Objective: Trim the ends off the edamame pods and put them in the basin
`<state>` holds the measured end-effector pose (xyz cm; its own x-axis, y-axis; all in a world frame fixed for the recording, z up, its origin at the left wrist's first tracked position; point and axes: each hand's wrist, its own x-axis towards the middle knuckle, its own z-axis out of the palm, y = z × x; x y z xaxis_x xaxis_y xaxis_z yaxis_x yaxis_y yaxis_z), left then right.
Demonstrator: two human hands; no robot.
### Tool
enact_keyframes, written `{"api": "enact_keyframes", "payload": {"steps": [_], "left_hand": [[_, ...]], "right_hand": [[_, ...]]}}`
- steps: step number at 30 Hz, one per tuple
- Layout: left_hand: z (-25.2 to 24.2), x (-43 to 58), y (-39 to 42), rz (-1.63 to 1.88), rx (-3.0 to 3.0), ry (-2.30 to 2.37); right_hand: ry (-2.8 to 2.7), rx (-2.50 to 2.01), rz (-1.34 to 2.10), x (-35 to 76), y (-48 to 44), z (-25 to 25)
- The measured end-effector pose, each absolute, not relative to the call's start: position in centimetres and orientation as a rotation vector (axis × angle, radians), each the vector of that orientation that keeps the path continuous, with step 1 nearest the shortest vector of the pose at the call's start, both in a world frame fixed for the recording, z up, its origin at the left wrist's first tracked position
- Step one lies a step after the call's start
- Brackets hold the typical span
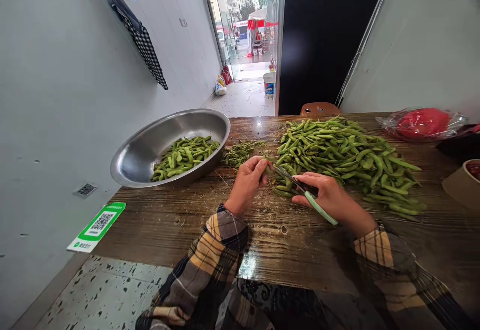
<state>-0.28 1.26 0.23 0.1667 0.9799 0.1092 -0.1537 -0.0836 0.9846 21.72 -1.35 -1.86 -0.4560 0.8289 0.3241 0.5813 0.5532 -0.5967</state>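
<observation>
My left hand is closed in a pinch at the middle of the table, with a green pod mostly hidden in its fingers. Scissors with pale green handles are in my right hand, and their blades reach to the left fingertips. Behind and to the right of my hands lies a big heap of green pods. A steel basin at the left holds more pods. Between basin and heap sits a small pile of trimmings.
A red item in clear plastic lies at the back right. A paper bowl stands at the right edge. A green QR-code card is at the table's left corner, and a wall borders the left side.
</observation>
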Motion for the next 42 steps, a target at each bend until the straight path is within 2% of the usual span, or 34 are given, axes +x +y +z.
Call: {"api": "enact_keyframes", "payload": {"steps": [13,30,42], "left_hand": [[0.3,0.2,0.8,1.005,1.448,0.94],[0.4,0.2,0.7,1.014,1.476,0.92],[0.5,0.5,0.6,0.941,1.845,0.97]], "right_hand": [[-2.12,-1.105,0.663,21.6,-1.7,-0.7],[-2.059,-1.118,0.685,21.4,-1.7,-0.5],[-2.078,-1.08,0.769,20.8,-1.9,0.1]]}}
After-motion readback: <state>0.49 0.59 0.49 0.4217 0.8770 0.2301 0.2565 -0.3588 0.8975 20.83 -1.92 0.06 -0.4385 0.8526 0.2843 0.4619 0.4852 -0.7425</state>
